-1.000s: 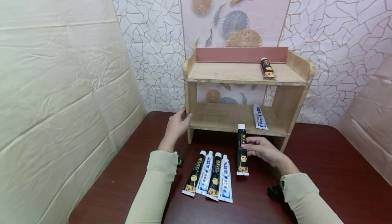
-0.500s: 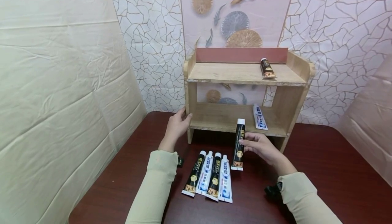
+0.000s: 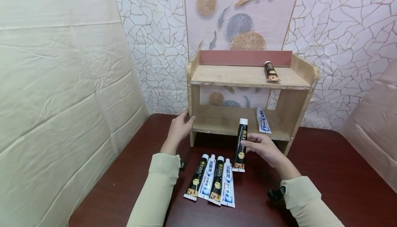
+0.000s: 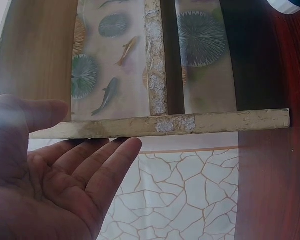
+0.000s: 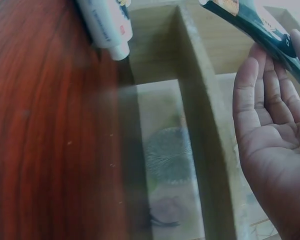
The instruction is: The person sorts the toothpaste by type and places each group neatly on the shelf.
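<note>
My right hand (image 3: 263,147) pinches a black toothpaste tube (image 3: 240,140) between thumb and fingers, white cap up. It hovers just in front of the wooden shelf (image 3: 242,129); the same tube (image 4: 287,6) may be the white-capped end at the left wrist view's corner, though I cannot tell. In the right wrist view, the fingertips lie under the held tube (image 5: 262,27). My left hand (image 3: 180,127) holds the shelf's left side panel (image 4: 215,123), thumb on the inner face and fingers on the outer. Two black tubes (image 3: 196,178) and two white tubes (image 3: 227,184) lie side by side on the table.
On the upper board, a black tube (image 3: 271,71) lies at the right. A white tube (image 3: 263,120) lies on the lower board's right part. The dark red table (image 3: 124,182) carries everything, with a patterned cloth wall (image 3: 161,47) behind.
My right hand has moved the black tube a little left and up, nearer the shelf. The left hand stays at the side panel. The head view has tilted slightly.
</note>
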Motion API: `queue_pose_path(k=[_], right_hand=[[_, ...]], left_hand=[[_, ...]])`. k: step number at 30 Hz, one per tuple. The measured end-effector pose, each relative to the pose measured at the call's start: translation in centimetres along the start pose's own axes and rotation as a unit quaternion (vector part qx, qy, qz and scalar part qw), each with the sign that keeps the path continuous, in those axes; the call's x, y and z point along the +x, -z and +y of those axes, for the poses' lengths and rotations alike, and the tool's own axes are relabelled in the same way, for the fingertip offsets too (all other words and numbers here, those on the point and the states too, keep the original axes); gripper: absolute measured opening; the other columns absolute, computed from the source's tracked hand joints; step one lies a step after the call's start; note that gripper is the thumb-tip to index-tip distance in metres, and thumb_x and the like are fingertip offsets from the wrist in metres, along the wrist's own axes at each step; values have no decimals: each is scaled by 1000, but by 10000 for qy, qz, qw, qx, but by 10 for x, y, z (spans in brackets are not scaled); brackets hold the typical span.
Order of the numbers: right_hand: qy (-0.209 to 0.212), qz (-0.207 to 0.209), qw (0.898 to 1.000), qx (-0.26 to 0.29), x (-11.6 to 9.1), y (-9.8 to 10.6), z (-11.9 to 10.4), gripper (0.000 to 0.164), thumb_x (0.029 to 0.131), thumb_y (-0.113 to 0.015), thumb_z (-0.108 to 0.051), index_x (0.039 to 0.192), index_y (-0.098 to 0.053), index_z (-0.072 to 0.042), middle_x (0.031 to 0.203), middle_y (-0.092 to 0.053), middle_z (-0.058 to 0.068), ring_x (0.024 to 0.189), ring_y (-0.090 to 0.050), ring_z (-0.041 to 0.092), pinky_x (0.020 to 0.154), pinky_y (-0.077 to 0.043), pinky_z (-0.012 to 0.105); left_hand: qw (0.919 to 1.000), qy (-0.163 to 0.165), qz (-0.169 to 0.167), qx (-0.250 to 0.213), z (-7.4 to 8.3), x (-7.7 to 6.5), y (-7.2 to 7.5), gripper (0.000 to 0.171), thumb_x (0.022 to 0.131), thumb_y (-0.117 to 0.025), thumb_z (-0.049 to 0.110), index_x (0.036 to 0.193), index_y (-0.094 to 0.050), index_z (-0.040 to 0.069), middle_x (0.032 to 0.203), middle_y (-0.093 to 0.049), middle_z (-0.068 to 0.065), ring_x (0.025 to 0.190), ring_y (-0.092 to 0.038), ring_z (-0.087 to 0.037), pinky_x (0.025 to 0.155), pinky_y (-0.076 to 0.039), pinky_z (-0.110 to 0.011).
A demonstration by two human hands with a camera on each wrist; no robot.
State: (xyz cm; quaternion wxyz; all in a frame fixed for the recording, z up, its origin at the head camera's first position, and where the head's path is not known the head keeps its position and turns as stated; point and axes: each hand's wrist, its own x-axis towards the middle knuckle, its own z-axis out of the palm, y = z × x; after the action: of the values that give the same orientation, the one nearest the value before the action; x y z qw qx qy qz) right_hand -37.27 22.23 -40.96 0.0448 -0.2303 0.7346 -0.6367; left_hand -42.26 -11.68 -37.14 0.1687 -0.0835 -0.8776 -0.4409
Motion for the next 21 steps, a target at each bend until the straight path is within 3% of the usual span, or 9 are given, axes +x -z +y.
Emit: queue_pose_path(k=[6, 21], right_hand=[[50, 258, 9995, -180, 2, 1, -17, 26, 98, -68, -19, 107, -63, 5, 95, -68, 2, 84, -65, 15, 79, -57, 36], [56, 675, 9949, -749, 10, 5, -63, 36, 95, -72, -26, 112, -65, 5, 97, -71, 1, 79, -68, 17, 80, -58, 32]], left_hand=[[10000, 40, 6, -2, 0, -1, -1, 56, 102, -58, 39, 151, -48, 12, 139, -61, -10, 125, -59, -26, 108, -43, -44], [10000, 64, -49, -54, 0, -3, 1, 57, 102, -57, 40, 152, -46, 15, 140, -60, -9, 126, -59, -25, 107, -44, -45]])
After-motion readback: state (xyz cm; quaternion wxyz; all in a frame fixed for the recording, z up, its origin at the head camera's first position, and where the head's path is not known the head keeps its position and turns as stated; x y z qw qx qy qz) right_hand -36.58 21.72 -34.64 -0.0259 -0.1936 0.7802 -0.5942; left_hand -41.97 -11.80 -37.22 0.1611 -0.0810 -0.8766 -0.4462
